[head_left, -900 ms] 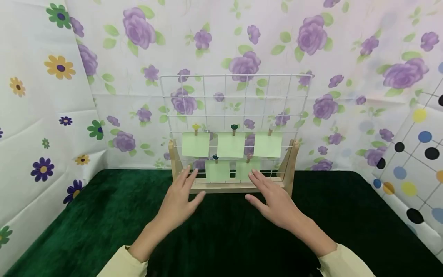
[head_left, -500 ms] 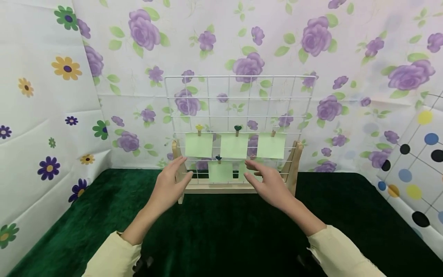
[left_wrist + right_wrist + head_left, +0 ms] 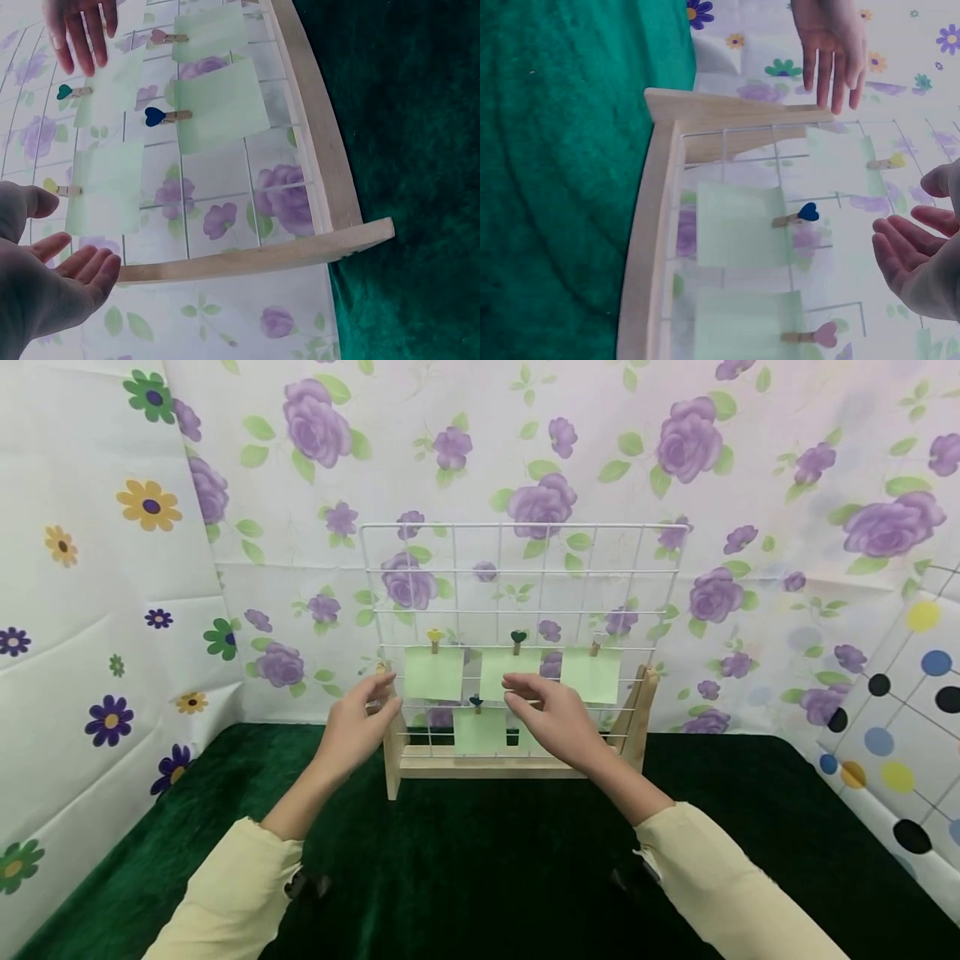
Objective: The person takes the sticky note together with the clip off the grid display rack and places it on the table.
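Note:
A white wire grid rack (image 3: 525, 572) stands in a wooden base (image 3: 487, 768), with several pale green paper notes clipped to it. The upper row has a left note (image 3: 433, 673) under a yellow clip (image 3: 435, 637), a middle note (image 3: 493, 662) under a dark green heart clip (image 3: 518, 638), and a right note (image 3: 591, 677). Below, a note (image 3: 480, 732) hangs from a blue heart clip (image 3: 154, 116); another hangs from a pink heart clip (image 3: 825, 334). My left hand (image 3: 352, 728), fingers loosely bent, is beside the left post. My right hand (image 3: 558, 722) hovers before the lower right note, partly hiding it. Both hold nothing.
Dark green cloth (image 3: 480, 860) covers the table. Behind the rack hangs a purple rose-print sheet (image 3: 285, 527). A flower-print sheet (image 3: 52, 693) closes the left side, and a dotted sheet (image 3: 907, 693) stands at the right.
Both hands have risen toward the rack. The left has moved left to the left post; the right has shifted left across the middle notes. Their fingers are more bent. The view has turned slightly.

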`<action>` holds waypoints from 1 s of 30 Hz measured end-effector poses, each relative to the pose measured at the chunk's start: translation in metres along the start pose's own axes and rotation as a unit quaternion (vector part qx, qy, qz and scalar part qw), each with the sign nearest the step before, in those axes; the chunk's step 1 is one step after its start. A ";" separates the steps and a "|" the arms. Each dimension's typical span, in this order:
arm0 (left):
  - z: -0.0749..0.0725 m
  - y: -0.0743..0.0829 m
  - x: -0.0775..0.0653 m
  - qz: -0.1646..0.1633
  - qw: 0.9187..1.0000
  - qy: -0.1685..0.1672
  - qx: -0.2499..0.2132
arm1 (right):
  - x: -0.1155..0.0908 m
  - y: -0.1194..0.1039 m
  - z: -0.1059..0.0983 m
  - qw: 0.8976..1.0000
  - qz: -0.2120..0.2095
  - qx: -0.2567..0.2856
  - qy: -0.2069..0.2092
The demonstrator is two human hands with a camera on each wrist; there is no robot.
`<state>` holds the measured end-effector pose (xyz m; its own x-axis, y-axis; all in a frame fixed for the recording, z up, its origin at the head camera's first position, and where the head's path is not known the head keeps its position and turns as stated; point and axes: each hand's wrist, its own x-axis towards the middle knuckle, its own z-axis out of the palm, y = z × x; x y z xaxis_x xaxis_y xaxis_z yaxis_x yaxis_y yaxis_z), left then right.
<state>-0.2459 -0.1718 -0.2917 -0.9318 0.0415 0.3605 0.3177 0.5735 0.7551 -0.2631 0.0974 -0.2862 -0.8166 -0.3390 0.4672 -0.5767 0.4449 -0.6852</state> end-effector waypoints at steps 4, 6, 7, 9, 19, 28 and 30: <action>-0.002 0.000 0.008 -0.005 1.000 0.004 -0.008 | 0.014 -0.006 0.000 1.000 0.010 0.006 -0.004; -0.003 0.000 0.011 -0.010 1.000 0.004 -0.014 | 0.022 -0.010 0.000 1.000 0.016 0.008 -0.008; -0.004 0.000 0.012 -0.011 1.000 0.004 -0.016 | 0.026 -0.012 0.001 1.000 0.020 0.008 -0.011; -0.005 0.000 0.014 -0.010 1.000 0.005 -0.016 | 0.033 -0.017 0.002 1.000 0.024 0.006 -0.017; -0.001 -0.001 0.024 0.010 1.000 0.027 0.003 | 0.059 -0.040 0.014 1.000 0.014 0.007 -0.025; 0.007 0.003 0.031 -0.003 1.000 0.027 0.016 | 0.077 -0.046 0.022 1.000 0.007 -0.015 -0.015; 0.007 0.003 0.032 -0.009 0.999 0.028 0.017 | 0.081 -0.048 0.025 1.000 0.008 -0.016 -0.014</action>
<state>-0.2758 -0.1631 -0.2814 -0.9256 -0.0137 0.3783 0.2949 0.6006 0.7432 -0.3009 0.0276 -0.2297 -0.8252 -0.3542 0.4401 -0.5642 0.4771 -0.6739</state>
